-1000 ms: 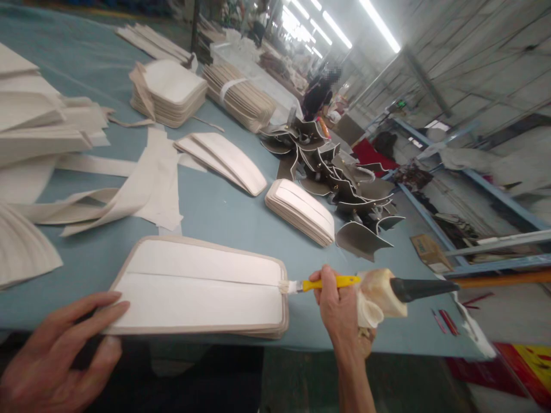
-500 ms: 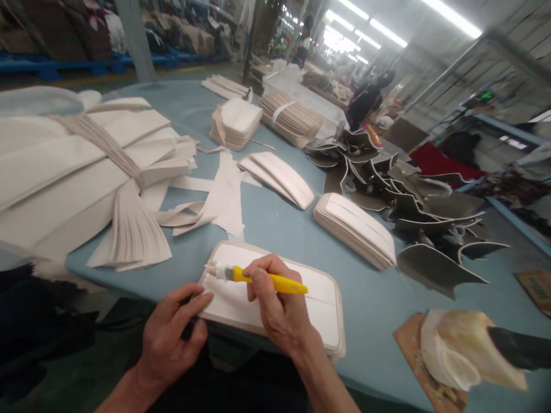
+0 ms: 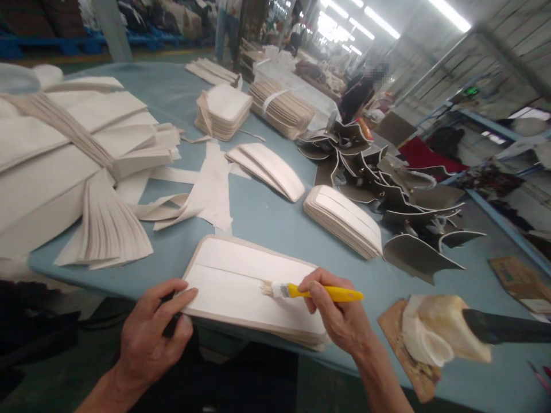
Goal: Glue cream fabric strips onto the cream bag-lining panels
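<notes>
A stack of white panels with beige borders [image 3: 224, 298] lies along the near table edge. My left hand [image 3: 155, 327] is at its left corner, fingertips on the top panel and thumb curled below, steadying it. My right hand [image 3: 340, 310] grips a yellow-handled paintbrush [image 3: 336, 293] between thumb and fingers. The brush points left, and its whitish, coated bristles touch the top panel near its middle. A dark seam line runs lengthwise across that panel.
Behind stand a narrow panel stack [image 3: 344, 221], two loose curved panels [image 3: 269, 172] and a tied stack [image 3: 226, 112]. Bundled cream pieces [image 3: 64, 155] lie left. Dark curved pieces [image 3: 387, 189] sit right, near a glue-smeared container [image 3: 439, 327] on a brown board.
My right hand has moved the brush rightward, from the panel's left end to its middle. My left hand stays at the left corner. The whole view has shifted slightly.
</notes>
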`<act>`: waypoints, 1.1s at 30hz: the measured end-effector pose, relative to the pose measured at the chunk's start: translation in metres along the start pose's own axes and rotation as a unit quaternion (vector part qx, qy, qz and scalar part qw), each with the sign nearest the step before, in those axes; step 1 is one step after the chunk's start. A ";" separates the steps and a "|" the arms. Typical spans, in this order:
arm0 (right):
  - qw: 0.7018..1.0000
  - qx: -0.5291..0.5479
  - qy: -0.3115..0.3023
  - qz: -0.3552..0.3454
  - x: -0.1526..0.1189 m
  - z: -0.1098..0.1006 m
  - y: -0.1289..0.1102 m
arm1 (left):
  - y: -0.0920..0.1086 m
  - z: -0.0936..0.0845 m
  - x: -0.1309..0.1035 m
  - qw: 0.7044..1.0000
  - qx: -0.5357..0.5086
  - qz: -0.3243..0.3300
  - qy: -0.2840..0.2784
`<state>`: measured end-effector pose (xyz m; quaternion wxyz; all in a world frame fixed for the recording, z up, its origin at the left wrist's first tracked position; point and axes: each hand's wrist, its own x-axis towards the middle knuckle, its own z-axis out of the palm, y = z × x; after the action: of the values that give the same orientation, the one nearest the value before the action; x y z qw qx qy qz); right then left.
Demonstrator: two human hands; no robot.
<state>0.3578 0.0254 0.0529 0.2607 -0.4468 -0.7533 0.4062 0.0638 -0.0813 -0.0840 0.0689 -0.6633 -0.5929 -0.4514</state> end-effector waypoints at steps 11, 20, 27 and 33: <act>0.965 -0.185 0.182 0.043 -0.080 -0.067 0.042 | 0.001 -0.004 0.002 1.000 0.009 0.007 -0.011; 0.948 0.037 0.308 0.067 -0.041 0.007 -0.021 | 0.007 -0.008 0.006 1.000 0.009 0.004 -0.017; 0.987 0.127 0.097 0.011 0.022 0.067 -0.024 | 0.005 -0.004 -0.002 1.000 -0.021 -0.021 -0.008; 0.980 0.181 0.074 0.041 0.042 0.095 -0.042 | 0.006 -0.005 -0.007 0.996 -0.058 -0.060 -0.017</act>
<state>0.2473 0.0152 0.0391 0.3754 -0.4513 -0.6272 0.5120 0.0669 -0.0911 -0.0829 -0.0066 -0.6372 -0.6055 -0.4768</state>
